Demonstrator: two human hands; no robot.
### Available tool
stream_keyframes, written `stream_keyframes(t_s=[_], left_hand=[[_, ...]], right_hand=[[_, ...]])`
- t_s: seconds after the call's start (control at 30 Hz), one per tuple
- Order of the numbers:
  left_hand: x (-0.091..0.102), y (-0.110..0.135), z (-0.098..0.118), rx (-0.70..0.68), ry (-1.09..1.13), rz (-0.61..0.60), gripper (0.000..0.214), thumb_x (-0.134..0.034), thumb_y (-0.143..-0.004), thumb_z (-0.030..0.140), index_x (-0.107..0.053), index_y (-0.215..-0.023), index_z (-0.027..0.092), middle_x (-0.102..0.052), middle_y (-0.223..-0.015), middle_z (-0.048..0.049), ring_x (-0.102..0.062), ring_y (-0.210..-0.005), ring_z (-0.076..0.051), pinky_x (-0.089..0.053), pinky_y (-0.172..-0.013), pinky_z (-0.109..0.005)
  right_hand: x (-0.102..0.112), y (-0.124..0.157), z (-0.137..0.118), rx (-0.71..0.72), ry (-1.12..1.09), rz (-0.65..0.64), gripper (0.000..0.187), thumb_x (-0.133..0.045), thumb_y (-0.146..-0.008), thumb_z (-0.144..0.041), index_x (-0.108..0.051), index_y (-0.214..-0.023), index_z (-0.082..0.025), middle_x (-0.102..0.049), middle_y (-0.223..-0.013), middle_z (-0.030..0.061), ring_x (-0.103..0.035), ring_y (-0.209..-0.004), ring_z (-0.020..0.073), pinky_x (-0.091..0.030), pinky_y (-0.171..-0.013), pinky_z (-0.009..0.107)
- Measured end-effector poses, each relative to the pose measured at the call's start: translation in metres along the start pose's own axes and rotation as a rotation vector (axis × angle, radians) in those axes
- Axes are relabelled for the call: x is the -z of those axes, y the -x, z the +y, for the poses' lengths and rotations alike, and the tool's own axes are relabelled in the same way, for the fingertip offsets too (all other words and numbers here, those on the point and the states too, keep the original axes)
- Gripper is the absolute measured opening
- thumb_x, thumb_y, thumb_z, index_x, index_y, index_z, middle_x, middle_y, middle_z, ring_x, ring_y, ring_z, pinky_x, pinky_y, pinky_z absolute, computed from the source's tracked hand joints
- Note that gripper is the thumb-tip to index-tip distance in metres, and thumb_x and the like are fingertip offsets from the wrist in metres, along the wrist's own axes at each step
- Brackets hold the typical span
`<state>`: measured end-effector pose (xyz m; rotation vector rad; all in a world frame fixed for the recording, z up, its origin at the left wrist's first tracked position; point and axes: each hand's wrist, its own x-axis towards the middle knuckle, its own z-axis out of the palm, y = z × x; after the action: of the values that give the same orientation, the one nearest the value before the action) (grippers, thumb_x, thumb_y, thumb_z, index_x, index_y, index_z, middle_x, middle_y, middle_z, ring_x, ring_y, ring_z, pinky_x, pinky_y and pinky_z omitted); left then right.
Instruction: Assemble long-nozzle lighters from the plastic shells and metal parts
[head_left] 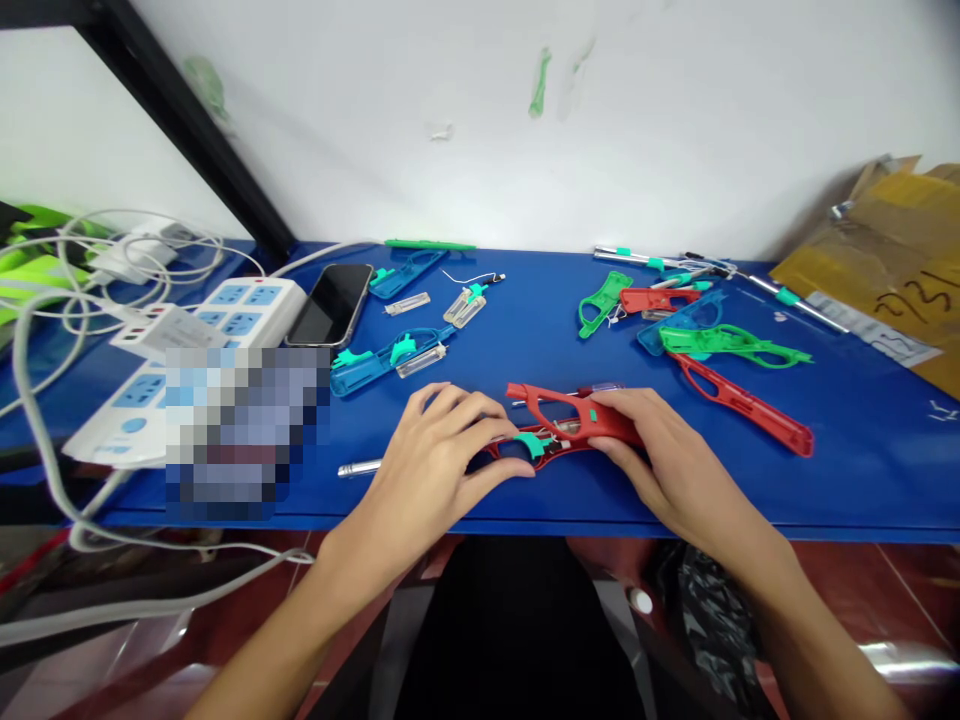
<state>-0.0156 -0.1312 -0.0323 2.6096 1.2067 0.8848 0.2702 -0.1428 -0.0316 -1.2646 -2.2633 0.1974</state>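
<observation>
My left hand (450, 445) grips one end of an opened utility lighter, whose lower red half (559, 458) lies low over the blue table. A green trigger (534, 443) and a clear fuel tank, partly hidden, sit inside this half. From behind my left fingers a metal tube (360, 468) sticks out to the left. My right hand (652, 440) holds the matching red shell half (581, 413) between thumb and fingers, tilted over the lower half. The two halves are still apart at the trigger loop.
Blue and green shells (367, 370) with clear tanks (469, 305) lie back left. Green and red shells (742, 345) and metal tubes (810, 308) lie right. A phone (330, 305), power strips (255, 300) and white cables stand left; a cardboard box (892, 260) stands right.
</observation>
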Motion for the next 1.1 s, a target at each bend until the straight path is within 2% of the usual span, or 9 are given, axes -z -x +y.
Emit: stream_keyframes(t_s=[0.2,0.37,0.6,0.67,0.77,0.9,1.1], left_hand=[[-0.003,-0.001,-0.001,0.036,0.032,-0.004,0.028,-0.084,-0.095,0.048,-0.081,-0.107,0.023,-0.08,-0.113,-0.0031,-0.067,-0.101,-0.023,-0.047,-0.098,-0.042],[0.004,0.004,-0.001,0.029,0.026,0.032,0.027,-0.085,-0.094,0.047,-0.081,-0.105,0.022,-0.083,-0.11,-0.0028,-0.069,-0.099,-0.023,-0.047,-0.104,-0.046],[0.027,0.023,-0.004,0.164,0.024,0.06,0.042,-0.077,-0.1,0.053,-0.076,-0.131,0.025,-0.082,-0.12,-0.0063,-0.071,-0.112,-0.026,-0.051,-0.107,-0.047],[0.027,0.025,-0.004,0.129,0.029,0.061,0.039,-0.071,-0.105,0.05,-0.074,-0.134,0.025,-0.082,-0.125,-0.0067,-0.071,-0.115,-0.026,-0.051,-0.107,-0.046],[0.022,0.026,-0.004,0.066,0.019,0.064,0.026,-0.064,-0.111,0.039,-0.076,-0.127,0.023,-0.082,-0.126,-0.0058,-0.072,-0.111,-0.024,-0.049,-0.106,-0.045],[0.018,0.026,-0.002,0.062,0.006,0.107,0.015,-0.066,-0.11,0.029,-0.077,-0.118,0.022,-0.083,-0.118,-0.0036,-0.071,-0.101,-0.021,-0.048,-0.104,-0.045],[0.017,0.029,-0.001,0.062,0.01,0.105,0.015,-0.064,-0.11,0.022,-0.078,-0.116,0.023,-0.083,-0.115,-0.0025,-0.07,-0.1,-0.02,-0.048,-0.106,-0.044]], right_hand=[[0.0,0.0,0.003,0.081,-0.015,-0.033,0.032,-0.055,-0.115,-0.041,-0.06,-0.142,-0.026,-0.075,-0.135,0.0131,-0.072,-0.125,0.0314,-0.057,-0.112,0.055],[0.0,0.002,0.006,0.108,-0.029,-0.046,0.034,-0.057,-0.114,-0.037,-0.061,-0.146,-0.026,-0.075,-0.138,0.0131,-0.072,-0.128,0.0318,-0.055,-0.116,0.059],[-0.003,-0.003,0.007,0.152,-0.026,-0.002,0.041,-0.059,-0.113,-0.034,-0.062,-0.154,-0.027,-0.074,-0.141,0.014,-0.07,-0.129,0.0328,-0.057,-0.114,0.059],[-0.005,-0.007,0.006,0.18,-0.028,-0.014,0.04,-0.059,-0.113,-0.035,-0.064,-0.152,-0.026,-0.075,-0.14,0.0145,-0.07,-0.128,0.032,-0.057,-0.113,0.058],[-0.007,-0.01,0.005,0.191,-0.025,-0.052,0.039,-0.057,-0.114,-0.037,-0.066,-0.15,-0.025,-0.076,-0.137,0.0145,-0.071,-0.128,0.0317,-0.055,-0.115,0.06],[-0.006,-0.008,0.004,0.17,-0.031,-0.089,0.039,-0.055,-0.115,-0.038,-0.067,-0.15,-0.027,-0.076,-0.136,0.0131,-0.072,-0.127,0.0312,-0.056,-0.115,0.058],[-0.003,-0.005,0.001,0.159,-0.037,-0.107,0.04,-0.057,-0.114,-0.036,-0.066,-0.152,-0.029,-0.077,-0.134,0.0124,-0.074,-0.124,0.0308,-0.061,-0.109,0.054]])
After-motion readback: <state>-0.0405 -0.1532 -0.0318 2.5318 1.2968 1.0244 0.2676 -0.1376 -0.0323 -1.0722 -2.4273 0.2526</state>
